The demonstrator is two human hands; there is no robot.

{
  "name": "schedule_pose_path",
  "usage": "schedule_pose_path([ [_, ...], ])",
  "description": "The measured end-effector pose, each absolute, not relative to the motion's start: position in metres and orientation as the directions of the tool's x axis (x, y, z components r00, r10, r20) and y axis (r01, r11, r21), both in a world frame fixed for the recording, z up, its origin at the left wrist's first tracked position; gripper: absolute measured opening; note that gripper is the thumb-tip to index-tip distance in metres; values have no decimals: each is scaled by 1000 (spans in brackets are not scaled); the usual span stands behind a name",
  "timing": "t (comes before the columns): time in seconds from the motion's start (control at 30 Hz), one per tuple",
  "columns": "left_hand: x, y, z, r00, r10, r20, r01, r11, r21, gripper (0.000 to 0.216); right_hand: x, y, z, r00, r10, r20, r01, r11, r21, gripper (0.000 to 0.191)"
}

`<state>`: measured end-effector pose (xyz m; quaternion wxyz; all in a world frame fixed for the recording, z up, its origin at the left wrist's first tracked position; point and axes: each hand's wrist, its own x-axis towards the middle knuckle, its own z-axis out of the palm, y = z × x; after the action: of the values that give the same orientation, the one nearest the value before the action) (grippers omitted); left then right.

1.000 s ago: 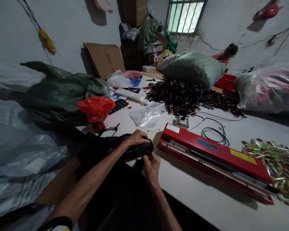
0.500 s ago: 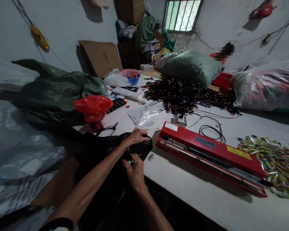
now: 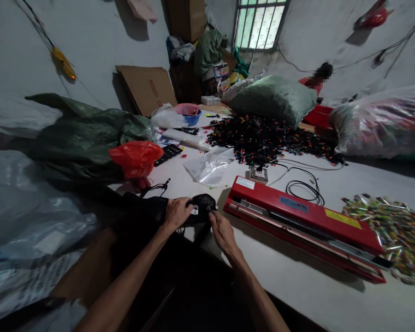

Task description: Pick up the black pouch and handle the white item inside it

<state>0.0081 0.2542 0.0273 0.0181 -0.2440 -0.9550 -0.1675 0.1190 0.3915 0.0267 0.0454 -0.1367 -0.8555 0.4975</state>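
Right hand (image 3: 222,230) back at mesh bag (image 3: 180,210) mouth since earlier | pinches rim | my left hand (image 3: 176,213) clamps bag, steadying it beside sealer (image 3: 304,216).

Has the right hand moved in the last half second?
Yes. The right hand has shifted right, toward the red sealer, now at the black bag end.

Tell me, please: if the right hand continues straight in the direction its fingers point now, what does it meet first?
The right hand points up and left, fingertips already at the black mesh bag that the left hand holds. It would likely press into that bag first; the exact contact is hard to tell.
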Motion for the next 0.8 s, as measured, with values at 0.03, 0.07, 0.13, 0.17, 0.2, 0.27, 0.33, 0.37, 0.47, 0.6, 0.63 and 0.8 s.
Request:
schedule_pose_path([
  [0.03,1,253,26,-881,460,110,469,822,322,31,120,393,29,-963,256,-80,205,515,-833,40],
  [0.07,-3,252,25,-881,460,108,468,819,332,30,121,395,31,-967,238,-86,206,542,-815,37],
  [0.13,-7,250,24,-874,473,112,481,805,348,30,119,400,36,-971,223,-83,197,557,-807,32],
  [0.17,-6,249,23,-866,485,118,493,794,355,29,117,403,38,-973,217,-83,194,563,-803,30],
  [0.2,-5,249,22,-856,501,125,510,781,362,28,114,405,39,-975,206,-89,194,575,-795,28],
  [0.27,-2,247,20,-832,537,140,547,750,372,27,104,411,42,-977,160,-140,209,606,-767,25],
  [0.33,0,246,18,-807,571,151,581,721,378,28,94,415,43,-970,87,-225,227,646,-729,22],
  [0.37,0,245,17,-798,583,154,593,711,379,29,90,416,44,-961,62,-268,241,662,-709,21],
  [0.47,-1,241,15,-772,617,157,622,680,387,29,85,415,44,-946,57,-319,268,690,-672,17],
  [0.6,0,234,13,-728,662,179,667,623,409,30,97,406,45,-948,-1,-318,217,729,-650,12],
  [0.63,1,232,13,-720,668,189,675,611,413,31,101,404,45,-950,-21,-311,190,753,-630,13],
  [0.8,3,229,11,-701,679,216,694,582,423,32,112,397,42,-949,-4,-316,202,761,-616,17],
])
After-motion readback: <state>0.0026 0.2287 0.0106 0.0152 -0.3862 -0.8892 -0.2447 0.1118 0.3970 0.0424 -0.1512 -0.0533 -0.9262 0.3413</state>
